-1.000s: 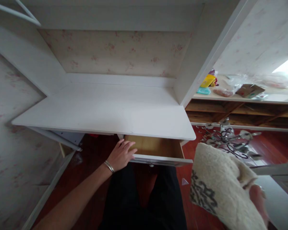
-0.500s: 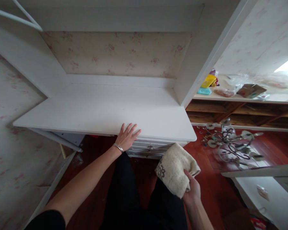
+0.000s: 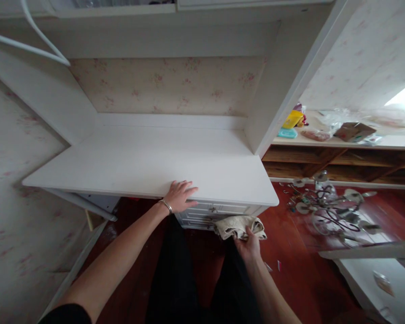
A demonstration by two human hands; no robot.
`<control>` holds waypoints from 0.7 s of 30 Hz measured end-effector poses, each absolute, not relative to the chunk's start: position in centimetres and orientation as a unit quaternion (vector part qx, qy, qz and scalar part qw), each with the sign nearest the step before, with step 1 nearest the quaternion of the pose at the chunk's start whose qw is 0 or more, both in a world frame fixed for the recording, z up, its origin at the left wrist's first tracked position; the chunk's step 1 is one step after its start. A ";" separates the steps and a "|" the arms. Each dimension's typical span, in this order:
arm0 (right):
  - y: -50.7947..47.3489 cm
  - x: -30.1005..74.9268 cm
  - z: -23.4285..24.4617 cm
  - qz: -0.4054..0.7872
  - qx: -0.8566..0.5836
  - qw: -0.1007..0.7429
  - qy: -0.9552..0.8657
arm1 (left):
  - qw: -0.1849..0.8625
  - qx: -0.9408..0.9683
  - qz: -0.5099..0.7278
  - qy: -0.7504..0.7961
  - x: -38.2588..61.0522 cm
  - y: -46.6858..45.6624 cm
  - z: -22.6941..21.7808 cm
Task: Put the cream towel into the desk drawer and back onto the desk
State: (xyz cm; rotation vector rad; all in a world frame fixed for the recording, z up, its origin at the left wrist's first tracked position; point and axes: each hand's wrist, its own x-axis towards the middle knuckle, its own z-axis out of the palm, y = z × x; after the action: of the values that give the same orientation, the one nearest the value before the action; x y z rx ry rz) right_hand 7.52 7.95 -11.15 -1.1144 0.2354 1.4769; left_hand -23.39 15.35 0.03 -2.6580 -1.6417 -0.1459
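Readable text: none | small packet [image 3: 384,282] on the white surface [image 3: 357,270] at lower right: any print too small and blurred to read | brown box [image 3: 355,131] on the long shelf [image 3: 307,143]: any lettering illegible | yellow item [image 3: 293,119] at the shelf's near end: likewise unreadable

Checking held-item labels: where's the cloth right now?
In the head view, the cloth is right of centre in the lower half, gripped by the right hand, in front of the drawers below the desktop.
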 end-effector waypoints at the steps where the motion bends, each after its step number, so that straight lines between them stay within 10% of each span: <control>1: 8.9 7.2 -11.0 0.631 -0.483 0.598 0.108 | -0.007 -0.849 -0.046 -0.527 -24.1 15.9 0.3; 21: 13.6 8.0 -5.0 0.583 -0.517 0.615 0.121 | -0.016 -0.767 -0.056 -0.639 -27.1 18.0 -0.5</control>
State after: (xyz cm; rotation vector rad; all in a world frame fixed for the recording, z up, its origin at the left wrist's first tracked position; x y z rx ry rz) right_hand 7.97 13.62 -4.97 -1.1919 0.2788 1.3441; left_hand -27.07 17.95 -0.48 -2.4351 -2.0266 -0.1793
